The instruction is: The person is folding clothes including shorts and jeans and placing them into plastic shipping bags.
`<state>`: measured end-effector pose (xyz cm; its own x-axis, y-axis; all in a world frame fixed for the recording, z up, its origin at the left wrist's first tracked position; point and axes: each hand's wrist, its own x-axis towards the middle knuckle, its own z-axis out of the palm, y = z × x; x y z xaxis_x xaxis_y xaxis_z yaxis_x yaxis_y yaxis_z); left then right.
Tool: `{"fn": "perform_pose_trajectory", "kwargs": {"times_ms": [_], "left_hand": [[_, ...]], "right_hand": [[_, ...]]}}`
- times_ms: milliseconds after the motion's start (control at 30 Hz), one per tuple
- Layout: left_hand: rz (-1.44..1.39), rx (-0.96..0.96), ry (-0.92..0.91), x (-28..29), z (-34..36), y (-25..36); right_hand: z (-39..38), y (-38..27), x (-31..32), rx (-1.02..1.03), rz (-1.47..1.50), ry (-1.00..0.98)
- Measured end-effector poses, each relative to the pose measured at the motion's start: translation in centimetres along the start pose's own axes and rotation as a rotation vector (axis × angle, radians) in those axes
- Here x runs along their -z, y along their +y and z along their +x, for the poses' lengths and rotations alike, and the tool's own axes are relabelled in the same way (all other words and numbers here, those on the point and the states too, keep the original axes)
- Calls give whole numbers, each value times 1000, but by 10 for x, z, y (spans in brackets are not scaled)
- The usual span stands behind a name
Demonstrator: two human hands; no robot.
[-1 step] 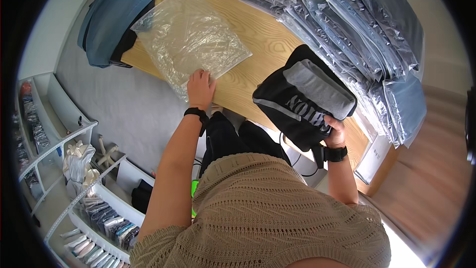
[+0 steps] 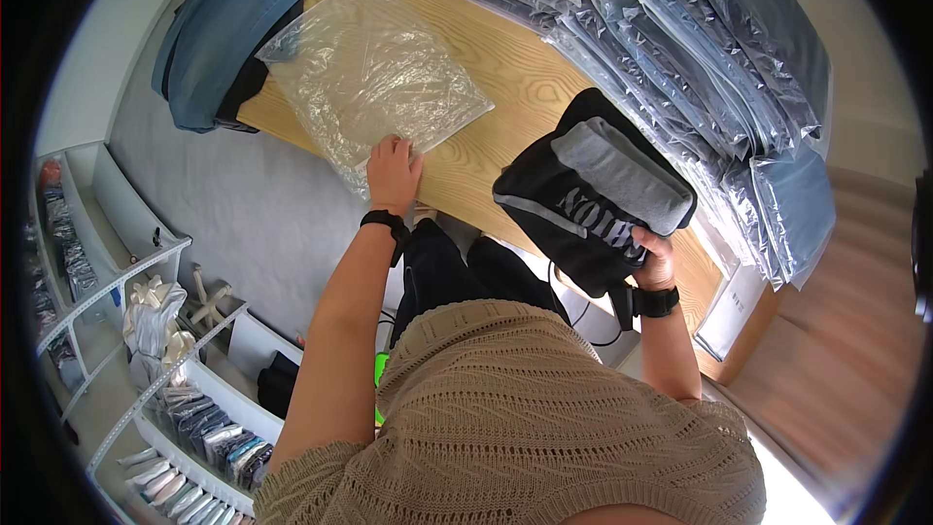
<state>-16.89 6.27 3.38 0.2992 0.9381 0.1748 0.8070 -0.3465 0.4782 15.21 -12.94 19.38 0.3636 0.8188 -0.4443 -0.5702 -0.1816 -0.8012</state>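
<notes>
- Folded garment (image 2: 595,199), black with a grey panel and pale lettering, is held in the air over the near edge of the counter (image 2: 505,68), on the person's right side.
- Right hand (image 2: 656,255) grips it from below at its near corner; the fingers are closed around the fabric, and a black band sits on the wrist.
- Long axis of the garment runs from lower left to upper right in the picture, with the grey panel facing up.
- Left hand (image 2: 393,173) lies flat on the near corner of a clear plastic bag (image 2: 374,73); the fingers are spread and pressing, and it grasps nothing as far as I can tell.
- Bag lies to the left of the garment, spread flat on the wood and apparently empty, wrinkled and shiny. The left hand is already on it; the right hand with the garment is near but apart from it.
- Farther away, a blue garment (image 2: 228,15) hangs over the far left corner, and a row of bagged garments (image 2: 719,68) covers the right side of the counter.
- Shelves (image 2: 146,331) with small packed items stand on the floor at the left.
</notes>
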Motion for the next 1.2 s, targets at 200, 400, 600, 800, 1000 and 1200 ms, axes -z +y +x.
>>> {"fn": "perform_pose_trajectory", "kwargs": {"times_ms": [200, 400, 600, 800, 1000, 1200], "left_hand": [[-80, 30, -62, 4, 5, -2], [-114, 50, -56, 6, 6, -3], [-73, -136, -44, 16, -1, -8], [99, -222, -154, 35, -24, -48], [6, -336, -87, 39, -8, -10], [-28, -298, -95, 34, -6, 3]], "right_hand": [[1, 6, -6, -56, 9, -54], [-2, 11, -10, -88, 22, -47], [-7, 12, -15, -114, 29, -60], [-5, 18, -11, -147, 16, -105], [-4, 15, -16, -165, -6, -141], [7, 23, -39, -274, -31, -254]]}}
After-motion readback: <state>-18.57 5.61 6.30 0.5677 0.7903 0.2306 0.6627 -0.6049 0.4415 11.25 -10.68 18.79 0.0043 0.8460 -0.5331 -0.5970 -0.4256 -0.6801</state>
